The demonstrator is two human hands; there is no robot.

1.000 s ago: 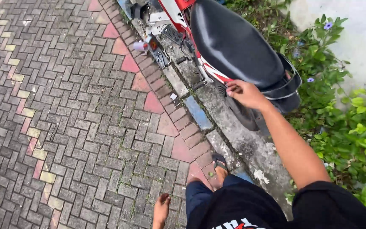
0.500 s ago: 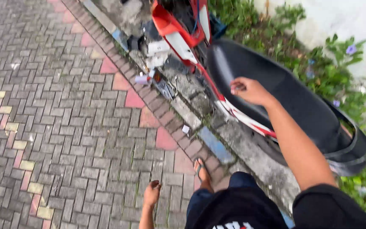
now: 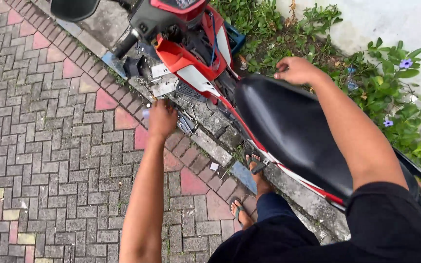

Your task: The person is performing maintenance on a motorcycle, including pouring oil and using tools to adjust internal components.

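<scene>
Two bare hands reach over a red and white scooter parked beside brick paving. Left hand hangs closed above the footboard, gripping something small. Right hand, fingers curled, rests on the black padded seat.

I'm looking down at an outdoor roadside parking spot: interlocking brick paving is running beside a concrete kerb, a red scooter is standing there, and flowering weeds are growing along a wall.
</scene>
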